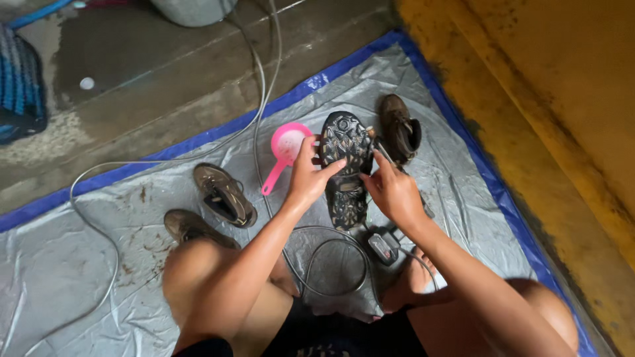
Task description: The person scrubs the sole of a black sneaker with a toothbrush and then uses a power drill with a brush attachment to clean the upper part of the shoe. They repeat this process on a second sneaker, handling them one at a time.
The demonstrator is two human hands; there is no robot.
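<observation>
left hand [305, 177]: clasps the upturned shoe [345, 168] at its left edge; thumb across the tread near the middle, fingers behind the sole
right hand [394, 192]: curled around a thin tool [381, 151], whose tip meets the sole's upper right edge; fingertips [372, 178] just beside the shoe's right rim
upturned shoe: sole facing up, dark patterned tread caked with mud; held between both hands, above the sheet
nearby: pink scoop [286, 149] just left of the shoe; a brown shoe [401, 128] just right of it, upright; two more brown shoes [223, 194] lower left, by the person's knee
hose [259, 92]: grey; runs from the top of the view, loops under the hands
surface: silvery plastic tarp [79, 258] with a blue edge, smeared with mud
room: wet concrete floor [165, 79] beyond the tarp; yellow stained wall [569, 119] at right
</observation>
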